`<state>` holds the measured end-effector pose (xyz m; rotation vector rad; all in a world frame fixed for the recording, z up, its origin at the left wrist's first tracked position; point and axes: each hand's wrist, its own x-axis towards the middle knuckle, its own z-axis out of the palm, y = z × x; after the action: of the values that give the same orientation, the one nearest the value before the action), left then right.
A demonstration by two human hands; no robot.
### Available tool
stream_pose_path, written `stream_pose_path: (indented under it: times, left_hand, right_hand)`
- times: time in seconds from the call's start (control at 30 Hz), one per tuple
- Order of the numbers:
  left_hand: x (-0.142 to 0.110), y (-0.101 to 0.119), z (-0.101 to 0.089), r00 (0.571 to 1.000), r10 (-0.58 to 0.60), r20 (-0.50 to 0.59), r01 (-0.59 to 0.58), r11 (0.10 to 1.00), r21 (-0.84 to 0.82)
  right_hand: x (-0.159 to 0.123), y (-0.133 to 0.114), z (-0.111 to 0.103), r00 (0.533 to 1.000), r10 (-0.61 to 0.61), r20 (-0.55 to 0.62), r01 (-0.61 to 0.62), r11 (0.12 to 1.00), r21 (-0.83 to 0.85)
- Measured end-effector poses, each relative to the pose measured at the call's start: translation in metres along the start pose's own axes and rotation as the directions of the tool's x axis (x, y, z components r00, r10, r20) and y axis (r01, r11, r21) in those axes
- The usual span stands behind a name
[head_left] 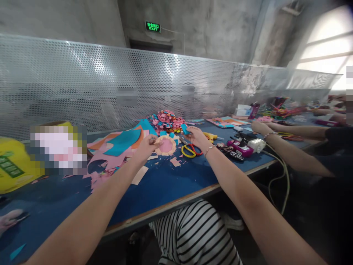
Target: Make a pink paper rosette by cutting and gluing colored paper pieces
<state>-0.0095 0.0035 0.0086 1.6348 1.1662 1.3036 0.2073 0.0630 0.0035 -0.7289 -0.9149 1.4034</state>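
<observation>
Pink disc (166, 146) with pale rim sits mid-scene, its left edge pinched by the left hand (149, 144), while the right hand (196, 135) grips a small blue piece (184, 128) just off its far right side. A light pinch at the very edge should keep the disc flat and its rim uncrushed, with the blue piece held by one corner for a clear view. Farther out, yellow bag (16, 165) at left, contents can't tell; tissue box (244, 110) far right, white tissue showing.
</observation>
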Motion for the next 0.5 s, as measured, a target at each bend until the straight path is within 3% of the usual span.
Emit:
stream_pose_path:
  times: [0.17, 0.5]
  left_hand:
    - [-0.001, -0.002, 0.004, 0.994, -0.069, -0.080, 0.049, 0.973, -0.225]
    - [0.001, -0.010, 0.011, 0.981, -0.062, -0.183, 0.019, 0.974, -0.224]
  right_hand:
    - [0.001, 0.008, 0.006, 0.999, 0.039, 0.036, -0.035, 0.995, -0.093]
    - [-0.007, 0.023, 0.019, 0.958, 0.042, 0.284, 0.013, 0.982, -0.187]
